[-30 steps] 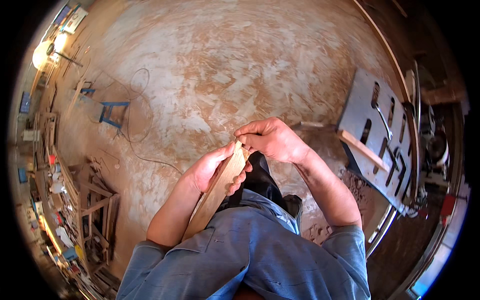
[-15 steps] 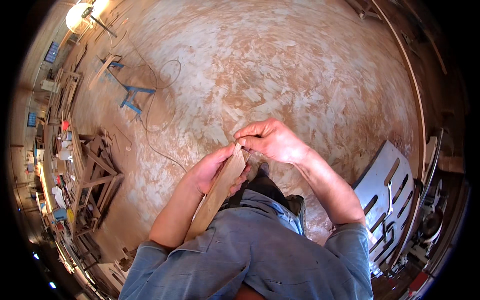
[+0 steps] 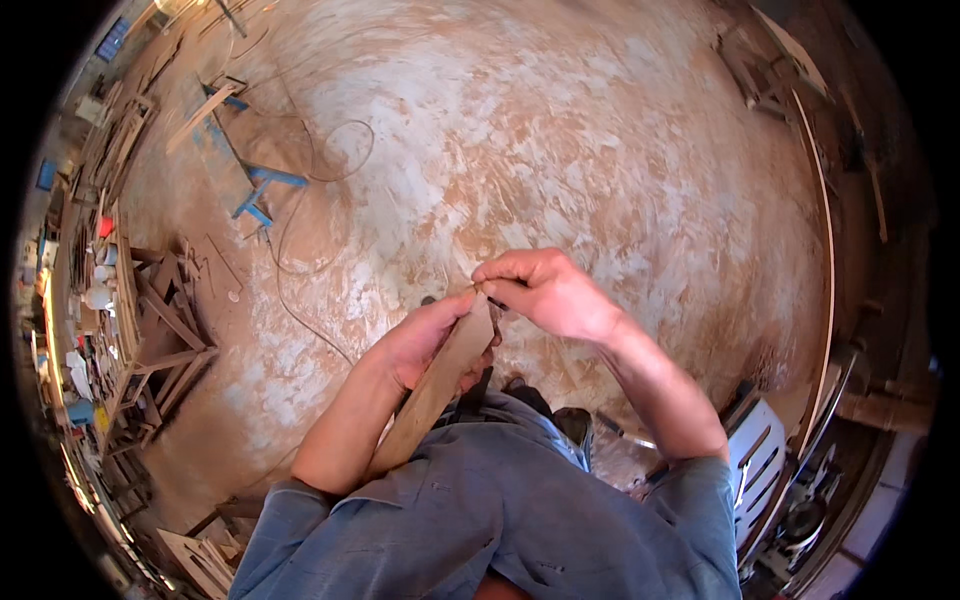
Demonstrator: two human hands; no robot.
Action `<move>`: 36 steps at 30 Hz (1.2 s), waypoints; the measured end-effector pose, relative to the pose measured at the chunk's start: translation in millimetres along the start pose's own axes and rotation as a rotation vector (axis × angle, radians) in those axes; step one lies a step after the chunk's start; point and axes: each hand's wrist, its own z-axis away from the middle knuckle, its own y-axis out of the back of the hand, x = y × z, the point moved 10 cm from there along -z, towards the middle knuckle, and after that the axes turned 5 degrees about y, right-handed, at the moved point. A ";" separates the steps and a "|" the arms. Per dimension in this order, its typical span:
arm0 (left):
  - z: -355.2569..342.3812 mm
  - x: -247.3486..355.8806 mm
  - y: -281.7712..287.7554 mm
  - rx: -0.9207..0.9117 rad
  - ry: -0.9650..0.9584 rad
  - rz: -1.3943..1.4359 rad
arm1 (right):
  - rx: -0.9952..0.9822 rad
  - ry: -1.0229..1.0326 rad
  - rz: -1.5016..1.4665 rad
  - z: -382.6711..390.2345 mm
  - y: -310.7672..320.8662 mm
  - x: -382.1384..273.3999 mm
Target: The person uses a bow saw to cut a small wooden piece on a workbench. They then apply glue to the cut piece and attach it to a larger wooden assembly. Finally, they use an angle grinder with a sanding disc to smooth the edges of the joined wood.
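Note:
A long, narrow wooden board [image 3: 435, 388] with a pointed far end slants from my left forearm out in front of my waist. My left hand [image 3: 420, 338] grips it, with the thumb along the upper side and the fingers curled beneath. At the pointed tip, my right hand [image 3: 550, 292] is closed in a pinch, thumb against forefinger. Whatever sits between those fingertips is too small to make out. A dark spot shows just under the right fingers, beside the tip.
Dusty, stained floor [image 3: 560, 170] spreads ahead. A blue-legged stand [image 3: 265, 178] and a loose cable [image 3: 290, 285] lie front left. At left is a cluttered wooden bench [image 3: 160, 360]; at lower right, a slotted metal plate [image 3: 757, 455]. A wooden frame [image 3: 745, 75] stands far right.
The view has shifted, so the slotted plate sits lower and shows less, and more of the wooden frame at far right appears. My hands keep nearly the same hold at the board's tip.

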 end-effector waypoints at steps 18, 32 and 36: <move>121.7 294.8 124.0 0.207 -0.361 -0.049 | -0.178 0.280 0.160 -337.6 -51.2 -104.6; 278.9 360.2 272.4 0.422 -0.718 0.557 | -0.761 0.773 0.257 -532.8 -255.9 -207.2; 354.6 346.5 325.0 0.438 -0.880 0.649 | -0.912 0.769 0.159 -559.4 -351.9 -227.0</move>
